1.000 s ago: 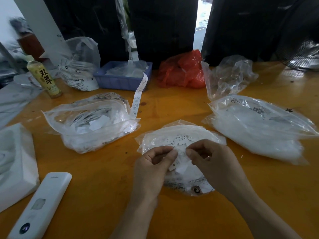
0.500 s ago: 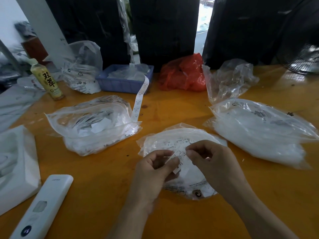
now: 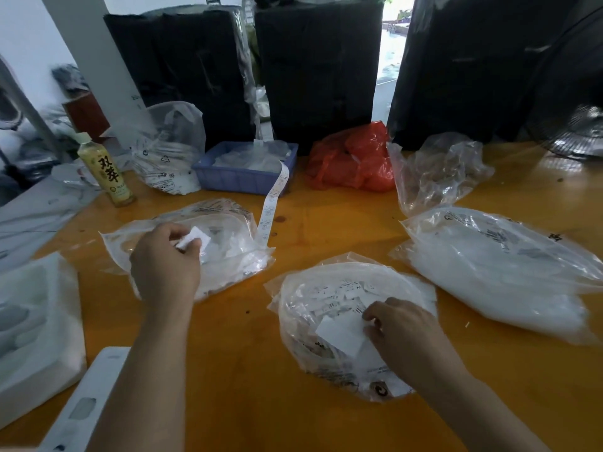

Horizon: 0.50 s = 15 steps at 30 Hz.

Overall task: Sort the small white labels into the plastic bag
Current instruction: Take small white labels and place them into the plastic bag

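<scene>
While the right hand [image 3: 404, 334] at about five o'clock rests curled on the near plastic bag [image 3: 346, 321], its fingertips pinching at a white square of paper [image 3: 341, 332] that lies among the loose small labels [image 3: 339, 293], it would do well to pin that bag to the orange table [image 3: 235, 347] so nothing slides. Farther out at about ten o'clock, the left hand [image 3: 166, 265] pinches one small white label [image 3: 192, 239] between thumb and fingers, right over the second clear bag [image 3: 225, 243], which already holds a heap of white pieces. Whether the label is over the bag's mouth or only above its plastic skin cannot be told, so the step in hand, as I judge it, is the drop: carry the label past the lip, let go low, and watch that the thin paper does not cling to the fingers or flutter out. Beyond, at twelve o'clock, a printed label strip [image 3: 272, 203] trails from a blue tray [image 3: 241, 177]; keep the sleeve-side wrist clear of it.
</scene>
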{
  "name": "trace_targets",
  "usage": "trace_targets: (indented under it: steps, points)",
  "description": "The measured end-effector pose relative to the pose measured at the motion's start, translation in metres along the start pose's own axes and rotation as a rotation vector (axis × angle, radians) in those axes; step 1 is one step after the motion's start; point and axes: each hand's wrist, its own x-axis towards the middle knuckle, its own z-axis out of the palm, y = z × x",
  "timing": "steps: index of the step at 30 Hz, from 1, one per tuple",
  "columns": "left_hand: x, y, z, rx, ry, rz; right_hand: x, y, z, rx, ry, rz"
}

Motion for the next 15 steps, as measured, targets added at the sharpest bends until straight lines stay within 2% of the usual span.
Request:
trace_targets:
  steps: [3,5,7,9,11,12,13,15]
  points:
    - [0.017,-0.009,0.016,0.192,-0.067,0.016,0.003,-0.001,0.007,-0.021,-0.062,0.000]
    - [0.019,-0.014,0.021,0.354,-0.137,0.034,0.004,0.000,0.009,-0.023,-0.053,-0.004]
    - [0.016,-0.014,0.022,0.476,-0.134,0.042,0.004,0.000,0.009,-0.006,-0.020,-0.002]
    - [0.002,-0.006,0.020,0.399,-0.034,0.077,0.003,-0.001,0.008,0.035,0.032,-0.006]
    - [-0.030,0.011,0.018,0.162,0.068,0.259,0.002,-0.005,0.006,0.083,0.081,-0.030]
    - [-0.051,0.021,0.018,0.016,0.032,0.390,0.001,-0.007,0.005,0.108,0.108,-0.043]
    - [-0.072,0.032,0.018,-0.124,-0.102,0.510,0.000,-0.008,0.003,0.138,0.146,-0.052]
    - [-0.111,0.044,0.024,-0.201,-0.563,0.657,-0.002,-0.008,-0.007,0.196,0.295,-0.046]
